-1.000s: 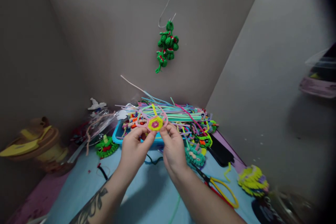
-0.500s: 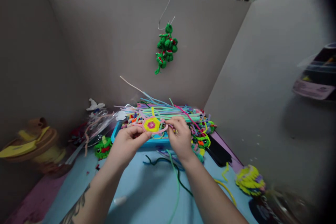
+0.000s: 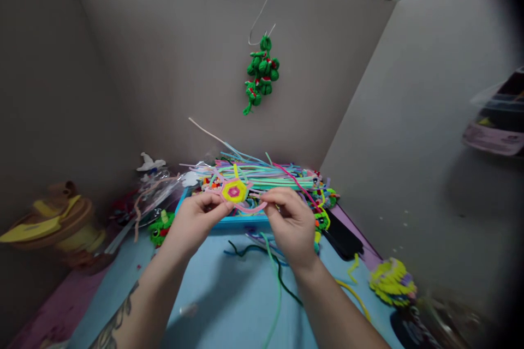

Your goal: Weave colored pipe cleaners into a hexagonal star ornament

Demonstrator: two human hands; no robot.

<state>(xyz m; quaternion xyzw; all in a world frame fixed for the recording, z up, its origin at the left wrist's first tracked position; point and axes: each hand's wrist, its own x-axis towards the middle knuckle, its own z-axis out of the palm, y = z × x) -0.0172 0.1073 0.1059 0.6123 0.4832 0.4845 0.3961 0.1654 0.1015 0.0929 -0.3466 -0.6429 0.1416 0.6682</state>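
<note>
Between my hands is a pipe-cleaner piece [image 3: 234, 192], woven in rings with a pink centre, a yellow hexagon and a pink outer strand, with stems sticking out around it. My left hand [image 3: 201, 218] pinches its lower left edge between thumb and forefinger. On the other side, my right hand [image 3: 291, 223] has its thumb and fingers closed on the end of the curved pink strand [image 3: 251, 209]. Both hands are raised in front of a blue tray [image 3: 241, 222] heaped with pipe cleaners [image 3: 270, 177] in many colours.
Loose green pipe cleaners [image 3: 277, 278] lie on the blue table [image 3: 229, 305]. At right are a black phone-like object [image 3: 343, 234] and a yellow bundle [image 3: 393, 282]. A green figure [image 3: 160, 228] sits left. Green woven pieces [image 3: 262, 73] hang from a wire ahead.
My right hand has drawn slightly to the right and down, pulling the pink strand further out from the woven piece. My left hand keeps its pinch.
</note>
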